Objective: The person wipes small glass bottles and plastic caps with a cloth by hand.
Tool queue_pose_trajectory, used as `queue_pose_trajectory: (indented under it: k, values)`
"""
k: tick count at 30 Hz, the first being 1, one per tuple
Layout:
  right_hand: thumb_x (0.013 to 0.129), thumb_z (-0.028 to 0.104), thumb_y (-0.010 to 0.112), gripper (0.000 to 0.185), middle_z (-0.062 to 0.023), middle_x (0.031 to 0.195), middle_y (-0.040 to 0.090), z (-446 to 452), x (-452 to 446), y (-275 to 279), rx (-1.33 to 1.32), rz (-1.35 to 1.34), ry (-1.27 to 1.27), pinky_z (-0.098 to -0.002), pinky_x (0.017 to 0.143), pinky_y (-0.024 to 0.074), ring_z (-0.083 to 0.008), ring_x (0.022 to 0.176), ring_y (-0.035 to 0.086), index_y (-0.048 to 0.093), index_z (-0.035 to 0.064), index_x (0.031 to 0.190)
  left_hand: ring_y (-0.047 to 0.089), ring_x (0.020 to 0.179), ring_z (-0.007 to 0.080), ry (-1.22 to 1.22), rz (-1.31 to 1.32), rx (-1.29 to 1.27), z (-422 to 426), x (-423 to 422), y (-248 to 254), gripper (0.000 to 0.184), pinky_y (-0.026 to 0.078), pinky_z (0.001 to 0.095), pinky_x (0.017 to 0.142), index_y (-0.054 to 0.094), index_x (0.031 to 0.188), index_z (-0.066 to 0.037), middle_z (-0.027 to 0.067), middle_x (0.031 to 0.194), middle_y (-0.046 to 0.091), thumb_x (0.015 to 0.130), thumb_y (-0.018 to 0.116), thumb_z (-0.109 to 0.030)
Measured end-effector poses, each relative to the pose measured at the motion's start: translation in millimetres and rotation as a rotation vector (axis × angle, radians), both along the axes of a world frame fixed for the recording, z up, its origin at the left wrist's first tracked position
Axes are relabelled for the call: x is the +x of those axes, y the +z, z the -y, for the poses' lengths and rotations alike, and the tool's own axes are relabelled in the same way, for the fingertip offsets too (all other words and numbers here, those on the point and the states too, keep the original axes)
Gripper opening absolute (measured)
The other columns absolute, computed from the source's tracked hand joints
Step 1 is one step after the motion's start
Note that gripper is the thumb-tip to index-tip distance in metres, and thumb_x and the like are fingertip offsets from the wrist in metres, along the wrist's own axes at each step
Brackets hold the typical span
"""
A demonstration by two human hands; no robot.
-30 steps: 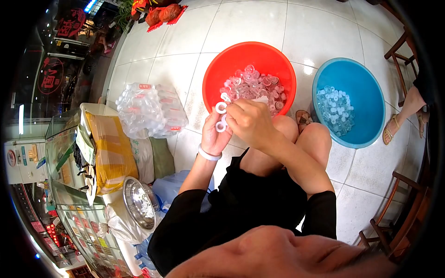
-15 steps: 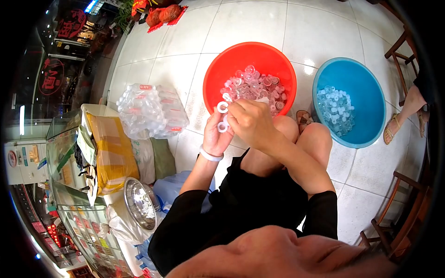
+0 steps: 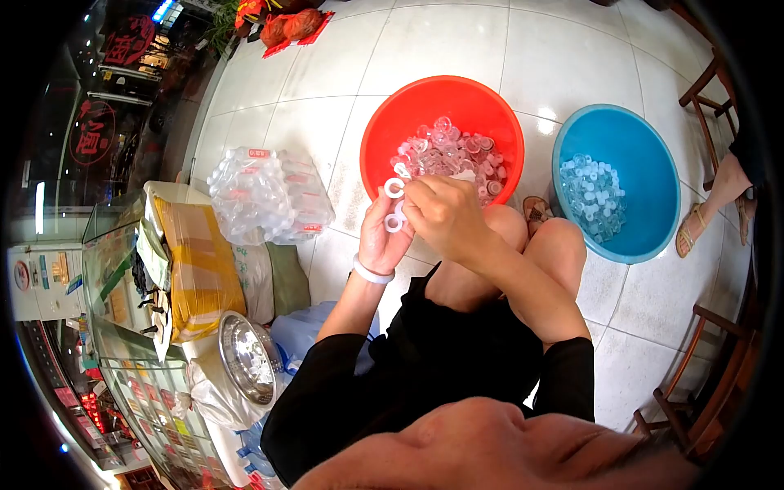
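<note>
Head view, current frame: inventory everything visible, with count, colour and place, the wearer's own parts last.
White rings: at least two, white, at the left fingers
Red tub: one, red, beyond the hands
Small pieces: many, clear and white, inside it
Blue tub: one, blue, right; clear and white pieces inside
Wrapped bottles: many, clear, left
Taped box: one, yellow-brown, far left
Metal bowl: one, silver, lower left
Glass case: one or more, transparent, left edge
Wooden chairs: at least two, brown, right edge
Another person's leg: at least one, right edge
Tiled floor: white
Left hand: one, white bracelet
Right hand: one, beside it
Knees: two, bare
</note>
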State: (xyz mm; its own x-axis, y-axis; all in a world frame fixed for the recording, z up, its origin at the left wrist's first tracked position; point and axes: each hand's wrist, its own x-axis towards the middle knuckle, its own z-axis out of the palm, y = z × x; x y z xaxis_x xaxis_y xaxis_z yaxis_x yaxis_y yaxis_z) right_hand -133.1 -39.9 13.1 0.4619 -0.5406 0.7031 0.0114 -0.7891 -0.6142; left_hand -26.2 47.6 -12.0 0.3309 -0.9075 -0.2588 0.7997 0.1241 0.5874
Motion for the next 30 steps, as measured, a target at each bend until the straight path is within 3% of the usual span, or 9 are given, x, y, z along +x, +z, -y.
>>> queue_pose_trajectory:
  k: [26,29,30]
  values:
    - [0.064,0.001,0.055,0.008,-0.0086,0.056,0.049,1.9,1.1,-1.6,0.023,0.041,0.021,-0.0336,0.04,0.0394,-0.0242,0.047,0.051,0.049,0.0031,0.061,0.055,0.089,0.0184,-0.023,-0.037,0.013,1.8,1.7,-0.2,0.031,0.046,0.0316,0.076,0.049,0.105,-0.005,0.0083,0.099,0.056,0.09,0.04,-0.03]
    - [0.065,0.001,0.055,0.008,-0.0086,0.055,0.048,2.1,0.0,-0.7,0.017,0.002,0.009,-0.0338,0.04,0.0393,-0.0242,0.047,0.051,0.049,0.0033,0.061,0.055,0.09,0.0187,0.01,-0.004,0.05,1.0,1.1,-1.0,0.031,0.047,0.0319,0.076,0.049,0.105,-0.005,0.0087,0.1,0.056,0.09,0.039,-0.03]
    - [0.065,0.001,0.055,0.008,-0.0086,0.055,0.048,2.4,0.4,-1.2,0.017,0.002,0.008,-0.0338,0.04,0.0393,-0.0242,0.047,0.051,0.049,0.0033,0.061,0.051,0.097,0.0182,-0.034,0.021,0.02,-0.4,3.0,-3.6,0.032,0.041,0.0329,0.083,0.049,0.107,-0.006,0.0076,0.104,0.054,0.09,0.038,-0.031]
